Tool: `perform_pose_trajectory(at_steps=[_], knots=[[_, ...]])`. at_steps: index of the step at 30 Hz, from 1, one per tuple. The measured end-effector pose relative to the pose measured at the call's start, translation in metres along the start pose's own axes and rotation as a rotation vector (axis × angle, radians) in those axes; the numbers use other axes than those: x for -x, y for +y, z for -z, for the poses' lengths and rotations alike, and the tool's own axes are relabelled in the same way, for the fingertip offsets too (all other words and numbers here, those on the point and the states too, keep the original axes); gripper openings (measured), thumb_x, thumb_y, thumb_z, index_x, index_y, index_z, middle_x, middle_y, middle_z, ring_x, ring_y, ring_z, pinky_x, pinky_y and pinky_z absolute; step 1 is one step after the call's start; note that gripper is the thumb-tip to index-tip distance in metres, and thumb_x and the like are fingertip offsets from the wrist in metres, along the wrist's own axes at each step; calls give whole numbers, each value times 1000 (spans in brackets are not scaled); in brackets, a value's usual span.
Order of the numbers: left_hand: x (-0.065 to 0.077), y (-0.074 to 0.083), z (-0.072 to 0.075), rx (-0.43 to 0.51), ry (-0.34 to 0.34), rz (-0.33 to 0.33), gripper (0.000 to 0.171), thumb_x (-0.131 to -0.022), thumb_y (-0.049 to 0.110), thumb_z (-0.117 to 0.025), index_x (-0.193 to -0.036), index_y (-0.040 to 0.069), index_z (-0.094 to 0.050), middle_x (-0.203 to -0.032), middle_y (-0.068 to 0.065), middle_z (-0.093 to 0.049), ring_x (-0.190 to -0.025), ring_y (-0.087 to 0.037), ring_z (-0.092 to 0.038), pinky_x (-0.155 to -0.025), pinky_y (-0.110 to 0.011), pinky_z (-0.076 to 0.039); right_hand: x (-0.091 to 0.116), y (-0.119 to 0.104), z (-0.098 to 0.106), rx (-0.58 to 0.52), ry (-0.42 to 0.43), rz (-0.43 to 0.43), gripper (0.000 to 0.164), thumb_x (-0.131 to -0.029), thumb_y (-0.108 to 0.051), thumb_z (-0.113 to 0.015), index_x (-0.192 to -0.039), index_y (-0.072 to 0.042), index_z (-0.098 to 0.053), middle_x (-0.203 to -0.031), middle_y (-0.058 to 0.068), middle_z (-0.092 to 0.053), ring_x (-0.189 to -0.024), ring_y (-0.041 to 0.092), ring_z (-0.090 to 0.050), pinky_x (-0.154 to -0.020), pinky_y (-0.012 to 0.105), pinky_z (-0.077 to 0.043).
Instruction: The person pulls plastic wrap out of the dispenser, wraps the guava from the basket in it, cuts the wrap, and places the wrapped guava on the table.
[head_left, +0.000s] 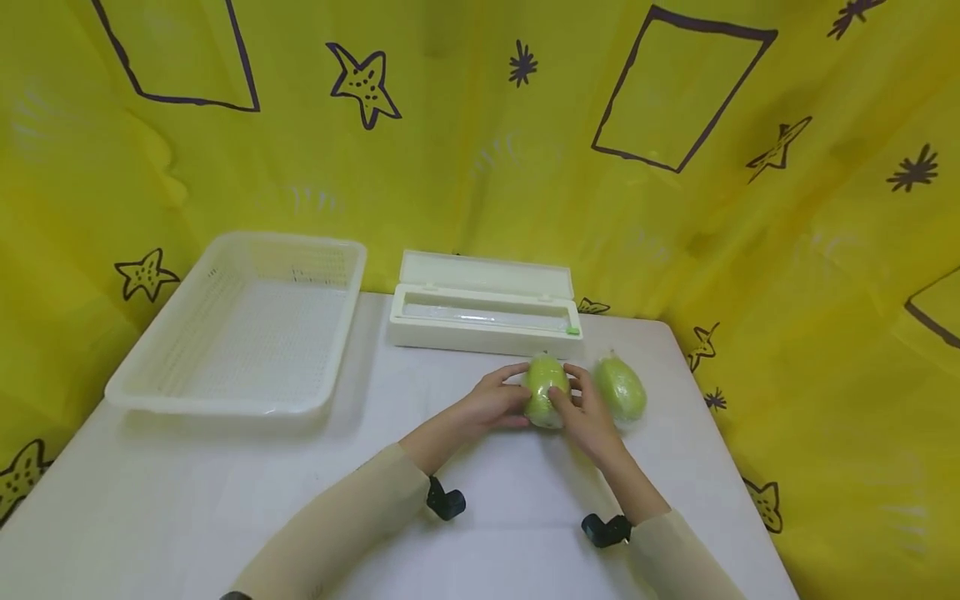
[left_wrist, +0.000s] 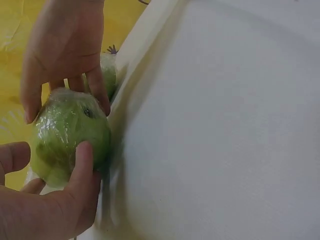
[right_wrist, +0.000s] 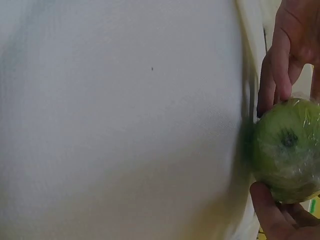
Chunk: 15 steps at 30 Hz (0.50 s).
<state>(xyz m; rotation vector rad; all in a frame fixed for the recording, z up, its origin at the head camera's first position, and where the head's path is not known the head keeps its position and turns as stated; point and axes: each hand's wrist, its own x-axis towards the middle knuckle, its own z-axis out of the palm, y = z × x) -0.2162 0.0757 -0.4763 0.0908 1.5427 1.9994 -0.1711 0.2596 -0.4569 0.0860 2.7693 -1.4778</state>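
Both hands hold a green pear (head_left: 543, 382) wrapped in shiny clear film, close to the table surface in the head view. My left hand (head_left: 491, 402) grips its left side, and my right hand (head_left: 588, 410) grips its right side with the thumb across the front. In the left wrist view, the film looks wrinkled and gathered at the top of the pear (left_wrist: 67, 135). The right wrist view shows the dark blossom end of the pear (right_wrist: 287, 150) through the film. Another green pear (head_left: 621, 387), also with a glossy film, lies just right of my right hand.
Behind the hands stands a white cling film box (head_left: 483, 337), lid up, with a roll inside and a green slider (head_left: 573, 331) at its right end. A white plastic basket (head_left: 341, 333) sits at the left. A yellow patterned curtain (head_left: 465, 167) surrounds the white table (head_left: 225, 500).
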Motion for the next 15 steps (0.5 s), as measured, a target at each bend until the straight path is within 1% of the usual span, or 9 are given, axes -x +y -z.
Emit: perform_pose_trajectory(at_steps=[3, 6, 9, 11, 12, 15], knots=[[-3, -6, -7, -7, 7, 22, 62, -93, 6, -62, -151, 15, -42, -132, -20, -56, -102, -27, -67, -85, -41, -59, 2, 7, 1, 78, 22, 24, 65, -99, -31, -61, -151, -6, -33, -143, 27, -47, -121, 43, -56, -97, 53, -50], [-3, -11, -8, -10, 17, 44, 62, -93, 6, -61, -152, 15, -42, -128, -19, -56, -97, -23, -66, -83, -37, -60, 4, 11, -1, 147, 30, 59, 68, -98, -33, -62, -152, -3, -33, -143, 27, -47, -127, 42, -52, -101, 55, -47], [-2, -14, -7, -29, 2, 38, 64, -94, 7, -60, -153, 16, -39, -127, -20, -58, -94, -21, -65, -83, -38, -59, 7, 12, -1, 177, 43, 89, 65, -100, -34, -60, -151, -2, -34, -143, 28, -47, -130, 42, -49, -103, 57, -45], [-2, -15, -6, -50, -5, 35, 65, -95, 9, -61, -154, 18, -37, -130, -21, -57, -96, -21, -64, -86, -40, -58, 8, 12, 0, 185, 43, 102, 65, -101, -36, -58, -151, -1, -34, -145, 29, -46, -130, 44, -49, -103, 58, -44], [0, -15, -4, -68, -9, 33, 66, -95, 10, -61, -155, 18, -36, -133, -21, -56, -100, -23, -64, -88, -42, -58, 9, 11, 1, 190, 38, 101, 66, -101, -37, -56, -152, -2, -33, -147, 29, -44, -130, 45, -48, -104, 59, -44], [8, -11, 2, -148, 0, 25, 65, -96, 13, -61, -155, 19, -35, -144, -23, -48, -112, -29, -62, -91, -44, -56, 13, 9, 5, 188, 23, 112, 69, -103, -38, -53, -155, -2, -27, -153, 28, -36, -136, 48, -41, -108, 62, -38]])
